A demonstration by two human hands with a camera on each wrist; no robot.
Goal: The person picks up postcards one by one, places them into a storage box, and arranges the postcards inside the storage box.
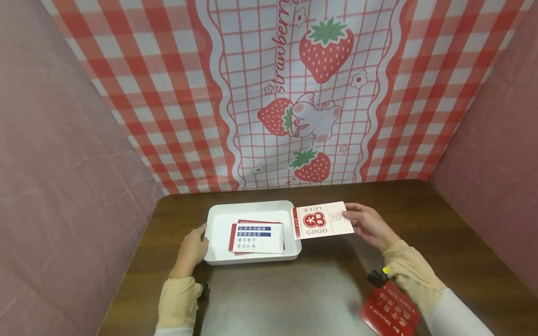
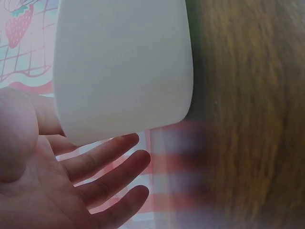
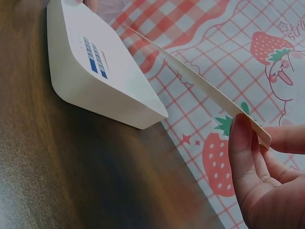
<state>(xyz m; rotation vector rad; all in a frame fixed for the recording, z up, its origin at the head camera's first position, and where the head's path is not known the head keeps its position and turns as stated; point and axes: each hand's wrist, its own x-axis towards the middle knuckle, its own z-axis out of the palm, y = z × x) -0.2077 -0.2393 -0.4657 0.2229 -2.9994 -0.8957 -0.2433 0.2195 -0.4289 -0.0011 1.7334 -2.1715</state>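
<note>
My right hand (image 1: 370, 225) pinches a white and red card (image 1: 332, 224) by its right edge, thumb on top. This card reads GOOD LUCK, and its far end overlaps the right rim of a white tray (image 1: 252, 207). In the right wrist view the card (image 3: 214, 93) shows nearly edge-on, held above the table. My left hand (image 1: 193, 247) grips the tray's left end at the rim; in the left wrist view its other fingers (image 2: 114, 183) spread below the tray wall. Inside the tray lies a white card with blue bands (image 1: 260, 240), on top of red ones.
A red card (image 1: 391, 310) with white lettering lies at the table's near right, partly under the right forearm. The dark wooden table (image 1: 269, 298) meets a strawberry-patterned cloth (image 1: 294, 154) at the back. Pink cloth (image 1: 71, 186) hangs along both sides.
</note>
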